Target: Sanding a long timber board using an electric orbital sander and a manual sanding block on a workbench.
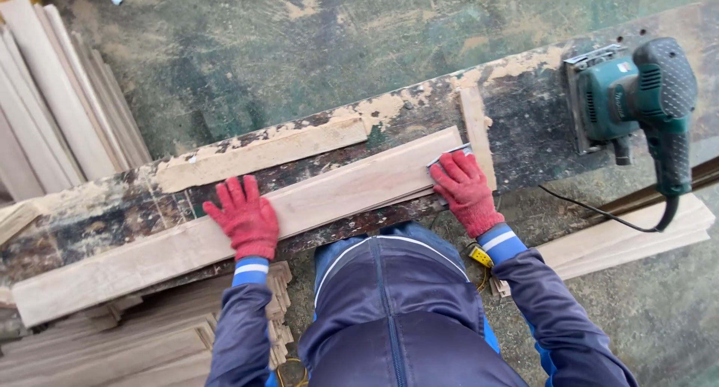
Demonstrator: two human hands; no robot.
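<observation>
A long pale wooden plank (329, 196) lies lengthwise on a dark, worn workbench (532, 117). My left hand (243, 216), in a red knit glove, rests flat on the plank near its middle, fingers spread. My right hand (464, 189), also in a red glove, presses on the plank's right end, where a small grey sheet (449, 155), perhaps sandpaper, shows under the fingertips. Whether the right hand grips the sheet or just presses on it is unclear.
A green electric sander (636, 95) sits on the bench at the right, its black cord (599, 213) trailing down. Stacks of planks stand at the upper left (60, 110), lower left (135, 342) and right (629, 237). A thin wooden strip (255, 155) is fixed along the bench.
</observation>
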